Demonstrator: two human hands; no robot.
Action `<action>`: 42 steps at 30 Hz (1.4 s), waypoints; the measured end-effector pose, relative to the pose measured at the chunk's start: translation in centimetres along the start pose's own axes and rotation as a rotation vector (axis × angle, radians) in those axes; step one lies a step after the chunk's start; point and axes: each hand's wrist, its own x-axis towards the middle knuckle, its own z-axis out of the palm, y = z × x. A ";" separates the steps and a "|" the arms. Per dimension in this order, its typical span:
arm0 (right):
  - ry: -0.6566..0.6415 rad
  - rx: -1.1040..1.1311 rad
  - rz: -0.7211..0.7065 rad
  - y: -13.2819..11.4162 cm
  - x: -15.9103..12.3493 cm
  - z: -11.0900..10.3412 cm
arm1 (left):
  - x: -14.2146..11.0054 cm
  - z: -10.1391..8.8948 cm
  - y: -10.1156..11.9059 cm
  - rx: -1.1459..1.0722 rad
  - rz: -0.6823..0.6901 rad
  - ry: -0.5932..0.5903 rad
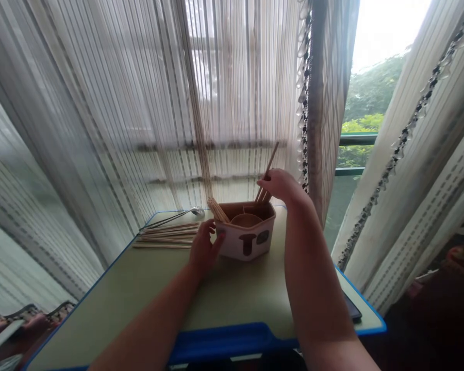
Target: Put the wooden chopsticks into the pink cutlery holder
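Note:
A white utensil holder point(232, 245) with brown mushroom-like prints and a brown inside, split into compartments, stands on the table. My left hand point(206, 245) grips its left corner, thumb on the front wall and fingers curled at the side. At the back right compartment, my right hand point(276, 184) is closed around chopsticks point(271, 157); one rises well above the fingers and their lower ends reach down to the rim. How many it holds is partly hidden. A bundle of light wooden sticks point(217, 210) leans in the left compartment.
Several loose chopsticks point(166, 236) lie left of the holder, with a metal ladle point(196, 211) behind them. The pale table point(139, 293) has a blue edge. A dark flat device point(351, 308) is partly behind my right arm. Striped curtains point(158, 103) hang close behind.

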 end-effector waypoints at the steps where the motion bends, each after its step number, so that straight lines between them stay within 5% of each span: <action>1: -0.046 -0.010 -0.010 0.0 0.2 0.2 | 0.0 0.0 0.0 -0.002 -0.010 0.003; 4: -0.028 0.026 -0.011 0.0 0.3 0.5 | 0.1 -0.1 0.2 -0.007 -0.031 0.020; 9: 0.303 0.172 -0.006 -0.3 -0.3 -0.2 | 0.1 0.0 0.3 -0.008 -0.045 0.011; 23: 0.225 0.147 -0.019 -1.1 -0.9 -0.8 | 0.2 -0.2 0.9 -0.035 -0.080 -0.026; 27: 0.222 0.264 -0.165 -3.9 -2.9 -2.6 | 2.1 -3.2 1.2 -0.043 -0.165 0.135; 31: -0.031 0.321 -0.350 -8.3 -5.4 -2.7 | 3.6 -8.3 -1.9 0.195 -0.176 0.267; 37: -0.368 0.297 -0.689 -14.7 -7.8 2.0 | 0.5 -12.0 -9.4 0.538 -0.317 0.210; 42: -0.552 -0.051 -0.724 -16.4 -8.0 10.6 | -0.5 -11.5 -11.6 0.643 -0.494 0.127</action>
